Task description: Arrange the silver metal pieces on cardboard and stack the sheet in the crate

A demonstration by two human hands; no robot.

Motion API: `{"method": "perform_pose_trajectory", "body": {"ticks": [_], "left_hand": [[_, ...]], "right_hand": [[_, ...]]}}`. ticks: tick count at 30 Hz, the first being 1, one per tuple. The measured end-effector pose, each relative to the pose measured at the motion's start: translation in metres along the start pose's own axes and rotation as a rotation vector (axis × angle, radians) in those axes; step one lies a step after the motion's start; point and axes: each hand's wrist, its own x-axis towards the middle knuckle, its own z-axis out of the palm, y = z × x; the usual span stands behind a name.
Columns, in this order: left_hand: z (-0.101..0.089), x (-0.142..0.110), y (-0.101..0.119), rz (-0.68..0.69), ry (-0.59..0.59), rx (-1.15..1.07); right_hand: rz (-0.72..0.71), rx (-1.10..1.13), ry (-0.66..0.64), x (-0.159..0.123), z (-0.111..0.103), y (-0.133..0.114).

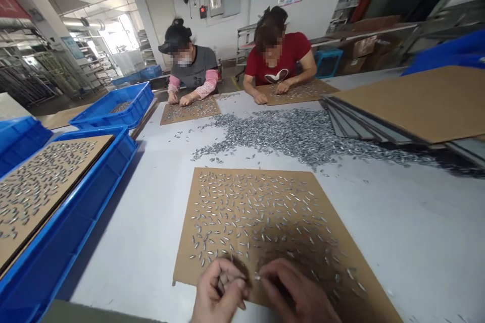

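Note:
A brown cardboard sheet point(185, 268) lies on the table in front of me, dotted with many small, pointed silver-grey metal pieces point(261, 207). My left hand point(222, 290) is over its near edge, fingers curled and thumb against the forefinger. What look like a few metal pieces show in its palm, partly hidden by the fingers. Beside it, my right hand point(299, 292) is closed in a pinch, with a small metal piece point(257, 277) at the fingertips. The shadow of my right hand darkens the near right of the sheet.
Beyond the sheet spreads a loose heap of metal pieces point(280, 133). Stacked boards point(417, 101) stand at right. Blue crates point(94, 202) line the left, one bearing a filled cardboard sheet point(41, 181). Across the table, two people point(195, 68) point(280, 55) work over similar sheets.

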Motion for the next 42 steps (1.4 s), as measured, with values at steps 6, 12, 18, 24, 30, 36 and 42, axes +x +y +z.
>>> {"method": "perform_pose_trajectory", "body": {"ticks": [6,12,18,24,30,36,42], "left_hand": [[-0.075,-0.002,0.052,0.216,0.531,0.258],[-0.102,-0.016,0.052,0.203,0.615,0.284],[-0.093,-0.011,0.039,0.167,0.493,0.205],[-0.086,-0.006,0.039,0.11,0.419,0.169],[-0.082,-0.003,0.042,0.076,0.392,0.172],[-0.084,0.0,0.04,0.065,0.4,0.175],[-0.073,0.003,0.042,0.067,0.436,0.11]], "right_hand": [[0.037,-0.166,0.091,0.02,-0.007,0.01],[0.007,-0.263,-0.12,0.034,0.028,0.011],[0.037,-0.428,-0.284,0.059,0.04,0.017],[0.045,-0.465,-0.448,0.077,0.038,0.005],[0.054,-0.462,-0.459,0.084,0.04,0.006],[0.052,-0.33,-0.287,0.086,0.011,0.018],[0.129,-0.451,-0.181,0.12,-0.062,0.051]]}}
